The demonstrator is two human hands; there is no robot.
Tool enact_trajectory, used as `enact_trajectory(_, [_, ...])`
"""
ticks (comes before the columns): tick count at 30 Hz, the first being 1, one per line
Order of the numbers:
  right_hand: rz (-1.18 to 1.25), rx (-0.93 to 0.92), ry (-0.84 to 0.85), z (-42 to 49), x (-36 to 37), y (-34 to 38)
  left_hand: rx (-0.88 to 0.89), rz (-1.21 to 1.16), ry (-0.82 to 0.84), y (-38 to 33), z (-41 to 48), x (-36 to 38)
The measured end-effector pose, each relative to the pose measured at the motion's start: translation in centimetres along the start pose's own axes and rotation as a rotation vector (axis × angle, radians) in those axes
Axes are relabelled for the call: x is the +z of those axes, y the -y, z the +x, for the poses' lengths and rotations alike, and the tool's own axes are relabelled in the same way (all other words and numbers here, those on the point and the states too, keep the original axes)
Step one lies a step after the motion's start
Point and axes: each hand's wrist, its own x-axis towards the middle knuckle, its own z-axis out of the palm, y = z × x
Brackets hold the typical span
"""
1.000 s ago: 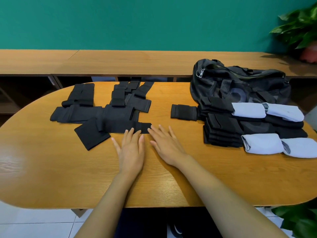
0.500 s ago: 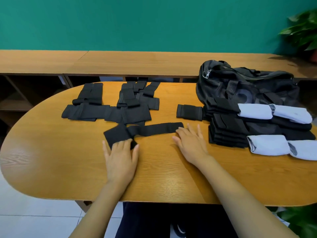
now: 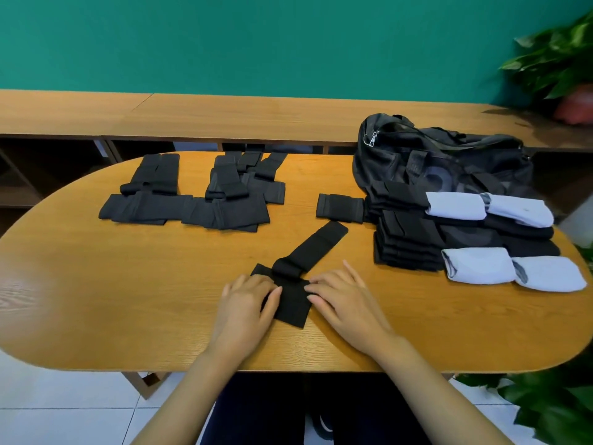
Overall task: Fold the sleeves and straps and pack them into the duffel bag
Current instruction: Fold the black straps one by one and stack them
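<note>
A black strap with a wide pad lies at the front middle of the wooden table, its long end running up and to the right. My left hand rests on the pad's left edge, while my right hand's fingertips touch its right edge. The black duffel bag sits at the back right. In front of it stands a stack of folded black pieces with rolled white sleeves beside it. One folded black piece lies just left of the stack.
Several unfolded black straps and sleeves lie spread at the back left of the table. A wooden bench runs along the green wall behind. Potted plants stand at the far right and by the table's near right corner.
The strap was dragged out of the left pile to the front middle and turned from lying sideways to pointing away. Both hands came together onto its pad.
</note>
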Motion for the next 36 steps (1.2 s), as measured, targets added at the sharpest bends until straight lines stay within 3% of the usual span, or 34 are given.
enact_trajectory(6, [-0.062, 0.054, -0.154, -1.7, -0.5, -2.4, 0.163, -0.193, 0.081, -0.9, -0.9, 0.1])
enact_trajectory(10, [-0.046, 0.08, -0.215, -2.8, -0.9, -4.0, 0.037, -0.319, -0.043, -1.2, 1.0, -0.1])
enact_trajectory(16, [0.003, 0.062, -0.236, -3.0, -0.7, -4.1, 0.09, -0.332, 0.413, -1.8, 6.4, 1.1])
enact_trajectory(19, [0.021, 0.033, -0.239, -3.3, -0.9, -4.1, 0.117, -0.29, 0.55, -1.7, 7.6, 2.1])
enact_trajectory(27, [0.081, -0.02, -0.219, -3.6, -1.0, -4.0, 0.123, -0.037, 0.293, 0.3, 5.1, 0.6])
enact_trajectory(36, [0.012, -0.034, -0.127, -2.3, -1.0, -3.6, 0.109, -0.091, 0.452, 0.8, 7.8, 1.6])
